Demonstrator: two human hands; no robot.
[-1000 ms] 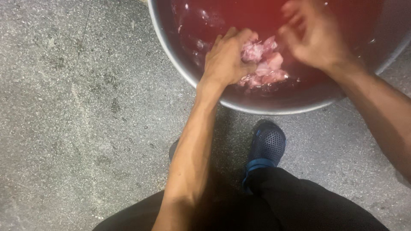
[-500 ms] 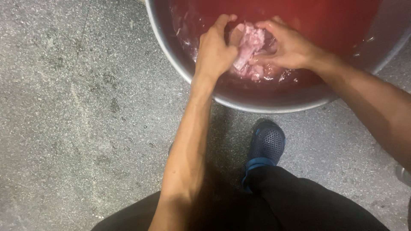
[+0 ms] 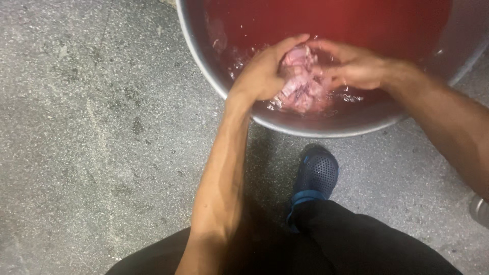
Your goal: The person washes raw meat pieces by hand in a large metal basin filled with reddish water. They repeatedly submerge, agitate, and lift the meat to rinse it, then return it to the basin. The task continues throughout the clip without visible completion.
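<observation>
Both hands cup a pale pink lump of raw meat (image 3: 300,84) inside the wide grey metal basin (image 3: 204,66), left hand (image 3: 262,74) and right hand (image 3: 356,66) pressing it between them, half-sunk in red water (image 3: 331,20), seemingly rinsing it

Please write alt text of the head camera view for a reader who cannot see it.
Seen from above, the left hand and right hand grip a pink lump of raw meat in red water inside a large metal basin. The basin stands on a grey concrete floor, with a blue clog below it.
</observation>
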